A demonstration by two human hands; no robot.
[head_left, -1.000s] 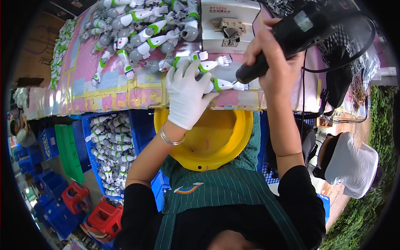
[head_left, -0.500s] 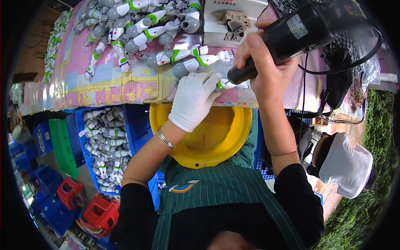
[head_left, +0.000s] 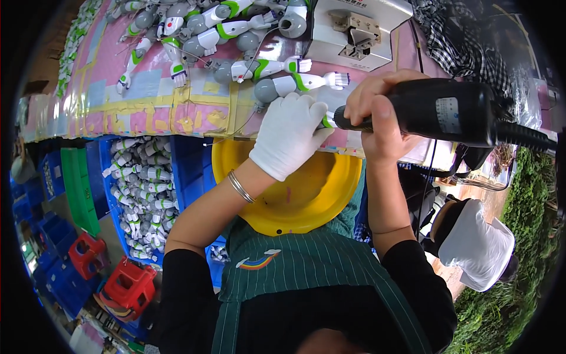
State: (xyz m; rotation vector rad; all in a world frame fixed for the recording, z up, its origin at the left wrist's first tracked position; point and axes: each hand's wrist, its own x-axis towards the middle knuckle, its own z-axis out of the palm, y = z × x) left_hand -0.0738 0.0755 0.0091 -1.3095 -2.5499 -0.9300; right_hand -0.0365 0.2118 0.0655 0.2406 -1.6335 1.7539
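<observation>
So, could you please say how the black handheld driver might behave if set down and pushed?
The black driver may roll, since its body looks round. It is probably stiff and fairly heavy, with that thick casing. The cord at its rear would likely tug it.

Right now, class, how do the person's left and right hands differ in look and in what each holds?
The left hand wears a white glove, while the right hand is bare. Silver bangles circle the left wrist; none show at the right wrist. The left hand holds a white-and-green piece, mostly hidden, while the right hand grips a black power tool. Shared: both hands are close to that piece.
</observation>
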